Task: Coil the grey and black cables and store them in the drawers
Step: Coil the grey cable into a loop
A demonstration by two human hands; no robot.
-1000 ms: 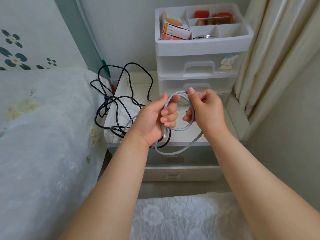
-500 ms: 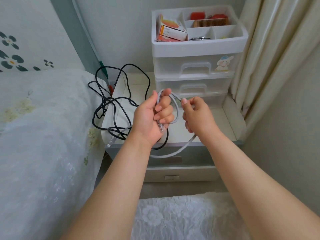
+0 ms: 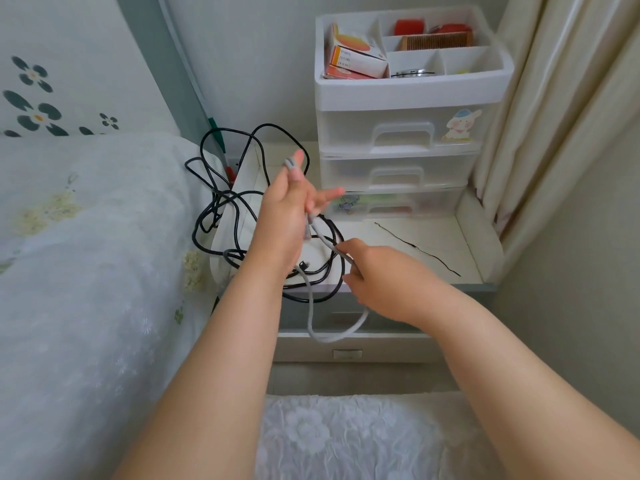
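Observation:
My left hand (image 3: 287,216) is raised over the left part of the bedside table and holds loops of the grey cable (image 3: 313,317) around its fingers. My right hand (image 3: 374,275) pinches the same cable lower and to the right. A slack grey loop hangs down in front of the table's edge. The black cable (image 3: 225,202) lies tangled across the table's left rim and onto the bed. The clear plastic drawers (image 3: 398,168) stand at the back of the table, all closed.
A white bedside table (image 3: 433,244) carries a thin black string (image 3: 415,247). The organiser tray (image 3: 408,95) on top of the drawers holds boxes and a comb. A bed (image 3: 86,271) lies at left, a curtain (image 3: 554,116) at right. The table's own drawer (image 3: 346,353) is below.
My left hand rose and turned left with the grey loops. My right hand dropped and slid along the cable toward me, so the two hands moved apart and a lower loop hangs longer.

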